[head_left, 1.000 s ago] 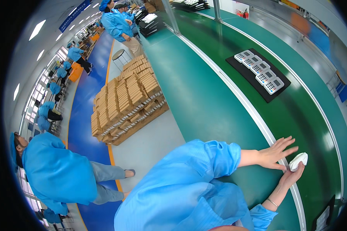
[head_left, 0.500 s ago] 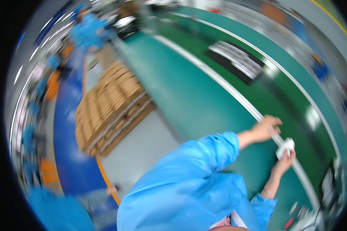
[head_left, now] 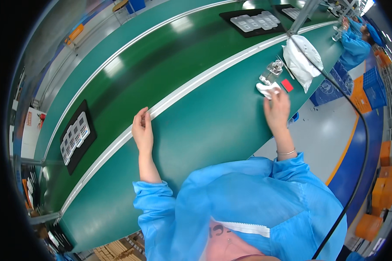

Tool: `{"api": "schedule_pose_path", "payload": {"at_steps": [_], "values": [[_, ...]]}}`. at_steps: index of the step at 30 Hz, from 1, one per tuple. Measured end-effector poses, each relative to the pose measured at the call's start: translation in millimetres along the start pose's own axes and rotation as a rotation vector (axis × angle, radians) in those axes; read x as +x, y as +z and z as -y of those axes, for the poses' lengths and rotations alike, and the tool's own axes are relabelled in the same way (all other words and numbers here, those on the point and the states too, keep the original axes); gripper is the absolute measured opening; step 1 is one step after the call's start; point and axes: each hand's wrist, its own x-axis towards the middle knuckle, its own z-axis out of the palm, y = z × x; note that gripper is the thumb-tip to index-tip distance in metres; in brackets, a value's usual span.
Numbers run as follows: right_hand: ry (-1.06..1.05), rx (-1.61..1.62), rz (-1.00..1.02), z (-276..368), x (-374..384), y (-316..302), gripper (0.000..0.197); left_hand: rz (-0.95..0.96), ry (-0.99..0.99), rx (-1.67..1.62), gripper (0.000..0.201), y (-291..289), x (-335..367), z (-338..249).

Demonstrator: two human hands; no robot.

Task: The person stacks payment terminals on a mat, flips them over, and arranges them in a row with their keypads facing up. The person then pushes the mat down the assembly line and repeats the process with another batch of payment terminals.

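Observation:
Beside the rail of the green bench point(head_left: 204, 126), my left hand point(head_left: 142, 130) rests at the edge with fingers loosely bent and apart, holding nothing. My right hand point(head_left: 278, 111) reaches over the bench to the right, its fingertips on the near edge of a crumpled white cloth point(head_left: 265, 90). Thumb and fingers are spread there, slightly blurred. Just behind the cloth stands a clear bottle point(head_left: 271, 73). To its right lie a small red rectangular piece point(head_left: 287, 85) and thin stick-like tools point(head_left: 285, 68).
A white plastic bag point(head_left: 301, 61) lies at the bench's right end, with a black cable point(head_left: 362, 143) hanging past it. Beyond the pale rail point(head_left: 191, 89), a green belt point(head_left: 161, 74) carries black trays point(head_left: 77, 137) with light parts. Co-workers in blue point(head_left: 355, 43) are at far right.
The view has turned, so the belt now lies ahead. My right hand has moved from the rail to the bottle, and the cloth now rests on the bench. My left hand stays near the rail.

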Motion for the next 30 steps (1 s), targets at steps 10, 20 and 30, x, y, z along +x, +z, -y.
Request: {"api": "schedule_pose_path", "payload": {"at_steps": [10,20,30], "values": [[0.170,0.211,0.063,22.5,-0.5,30.7,0.023,0.135,0.115,0.317,0.018,-5.0,-2.9,-13.7],[0.055,0.016,0.224,2.6,17.0,25.1,0.017,0.116,0.096,0.227,0.018,5.3,-3.4,-14.2],[0.132,-0.323,0.139,-34.6,54.7,70.5,0.026,0.191,0.990,-0.094,0.026,-54.9,-30.4,-206.7]]}}
